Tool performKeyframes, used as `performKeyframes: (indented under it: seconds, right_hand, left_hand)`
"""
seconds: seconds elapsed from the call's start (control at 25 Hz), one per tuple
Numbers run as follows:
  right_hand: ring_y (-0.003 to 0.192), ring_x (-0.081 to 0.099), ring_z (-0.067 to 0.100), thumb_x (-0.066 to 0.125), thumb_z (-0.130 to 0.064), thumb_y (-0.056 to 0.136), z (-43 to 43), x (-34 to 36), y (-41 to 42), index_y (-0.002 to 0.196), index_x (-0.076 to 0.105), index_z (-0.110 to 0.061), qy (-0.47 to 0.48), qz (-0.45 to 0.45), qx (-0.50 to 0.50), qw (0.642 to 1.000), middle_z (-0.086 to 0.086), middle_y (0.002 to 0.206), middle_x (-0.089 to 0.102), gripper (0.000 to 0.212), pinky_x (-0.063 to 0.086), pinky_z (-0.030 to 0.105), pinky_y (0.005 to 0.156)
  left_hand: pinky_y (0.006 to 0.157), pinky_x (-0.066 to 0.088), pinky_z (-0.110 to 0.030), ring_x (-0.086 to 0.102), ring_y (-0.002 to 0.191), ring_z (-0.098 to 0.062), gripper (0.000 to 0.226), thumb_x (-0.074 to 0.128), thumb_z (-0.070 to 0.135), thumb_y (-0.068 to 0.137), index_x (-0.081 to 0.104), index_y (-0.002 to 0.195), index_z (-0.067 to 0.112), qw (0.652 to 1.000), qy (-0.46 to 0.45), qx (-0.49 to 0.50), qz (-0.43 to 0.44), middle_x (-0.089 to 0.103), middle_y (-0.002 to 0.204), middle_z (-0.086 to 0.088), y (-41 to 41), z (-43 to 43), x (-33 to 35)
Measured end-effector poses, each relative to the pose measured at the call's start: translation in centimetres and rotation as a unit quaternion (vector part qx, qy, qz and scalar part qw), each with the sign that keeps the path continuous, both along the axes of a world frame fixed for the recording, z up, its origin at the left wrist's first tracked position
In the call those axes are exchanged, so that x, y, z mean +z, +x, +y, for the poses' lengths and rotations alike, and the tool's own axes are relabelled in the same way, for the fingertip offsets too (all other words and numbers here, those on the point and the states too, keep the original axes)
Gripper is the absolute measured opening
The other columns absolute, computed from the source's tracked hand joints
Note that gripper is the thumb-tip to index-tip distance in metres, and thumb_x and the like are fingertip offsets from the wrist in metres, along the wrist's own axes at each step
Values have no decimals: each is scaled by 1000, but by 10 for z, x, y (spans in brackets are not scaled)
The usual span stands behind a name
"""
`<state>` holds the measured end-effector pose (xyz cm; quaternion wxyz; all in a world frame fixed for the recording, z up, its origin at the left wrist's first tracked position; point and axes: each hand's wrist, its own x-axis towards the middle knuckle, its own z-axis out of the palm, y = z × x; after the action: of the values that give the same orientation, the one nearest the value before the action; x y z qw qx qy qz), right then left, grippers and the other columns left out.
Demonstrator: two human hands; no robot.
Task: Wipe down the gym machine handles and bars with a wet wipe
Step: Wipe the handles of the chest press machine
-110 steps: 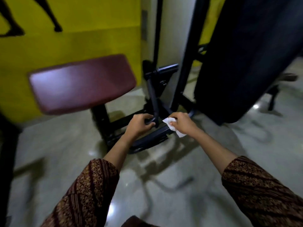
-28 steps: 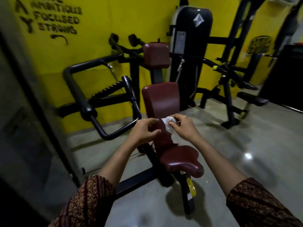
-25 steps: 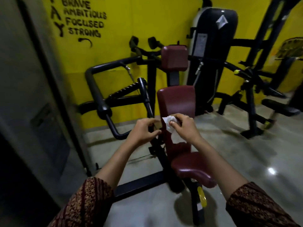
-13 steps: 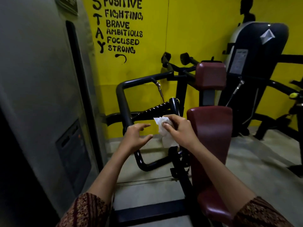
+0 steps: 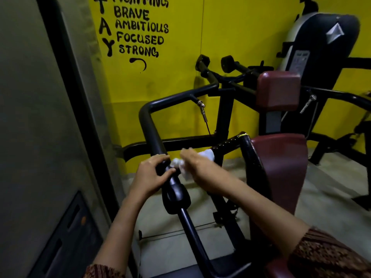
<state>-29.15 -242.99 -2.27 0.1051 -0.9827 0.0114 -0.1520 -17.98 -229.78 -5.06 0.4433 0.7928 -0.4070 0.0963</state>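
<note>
A black bent bar (image 5: 149, 125) of a seated gym machine runs from the upper frame down past a thick collar (image 5: 176, 197) toward me. My left hand (image 5: 149, 177) grips this bar just above the collar, thumb over the front. My right hand (image 5: 197, 166) holds a crumpled white wet wipe (image 5: 181, 165) against the bar, right beside the left hand. A textured black handle (image 5: 228, 143) slopes up behind the right hand; part of the wipe shows at its lower end.
The machine's maroon back pad (image 5: 281, 169) and head pad (image 5: 278, 91) stand at right. A grey wall with a dark door frame (image 5: 74, 109) is close on the left. A yellow lettered wall (image 5: 180, 57) and a black weight stack cover (image 5: 325, 53) are behind.
I have stepped closer to the machine. Both hands moved down and left onto the bent bar: the left hand, open before, now grips it, and the wipe is on the bar.
</note>
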Motion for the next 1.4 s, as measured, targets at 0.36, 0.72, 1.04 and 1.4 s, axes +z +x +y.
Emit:
performKeyframes:
  seconds: [0.36,0.72,1.04,1.4]
  right_hand:
    - [142,17,24,29,-16,94,-13,-8,8,145,26,-7,-117,67,-14,991,12,152,26,52,16,36,113]
    - [123,49,29,33,-7,82,-5,-25,23,121,57,-4,-65,-73,-91,991,15,129,54,46,36,38,104]
    - [109,55,49,68,5,48,-60,-40,22,97,67,-4,-102,-164,-207,959,25,115,63,50,33,57,89]
    - [109,58,41,63,10,58,-69,-35,13,103,66,0,-107,-154,-217,958,19,108,66,47,30,44,104]
  left_hand:
    - [109,24,-28,32,134,-14,55,60,42,69,67,113,11,998,38,-39,11,53,133,-6,3,-8,-15]
    - [110,21,-30,20,135,-11,79,42,61,65,59,123,10,1000,13,-22,7,45,141,-5,14,-17,-25]
    - [109,-7,-19,-18,138,-1,98,23,77,61,27,144,25,992,120,-33,-8,1,154,12,21,-19,-24]
    - [97,-26,-12,-42,124,1,93,-2,73,61,-8,145,32,978,206,-21,-35,-33,143,16,13,-20,-20]
